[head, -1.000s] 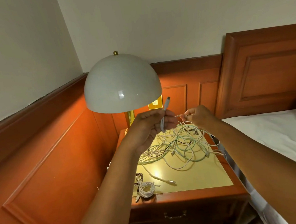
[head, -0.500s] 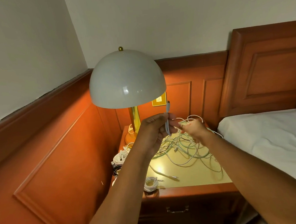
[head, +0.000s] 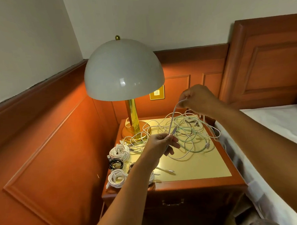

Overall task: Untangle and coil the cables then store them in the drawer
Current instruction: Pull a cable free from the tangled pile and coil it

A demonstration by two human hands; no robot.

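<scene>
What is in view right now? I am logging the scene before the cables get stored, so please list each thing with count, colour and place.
tangled cables: one loose heap, white and pale green with some dark strands, on the back and middle of the nightstand top
coiled cables: at least three bundles, two white and one dark, along the left edge of the top
held cable: one, white, stretched between both hands above the heap
nightstand: one, reddish wood with a yellow top, beside the bed
drawer: one, dark wood with a handle, shut, at the front
lamp: one, white dome on a brass stem, back left of the top
wall plate: one, brass, behind the lamp
bed: one, white sheet, right
left hand: pinches the cable end
right hand: pinches the cable higher up
</scene>
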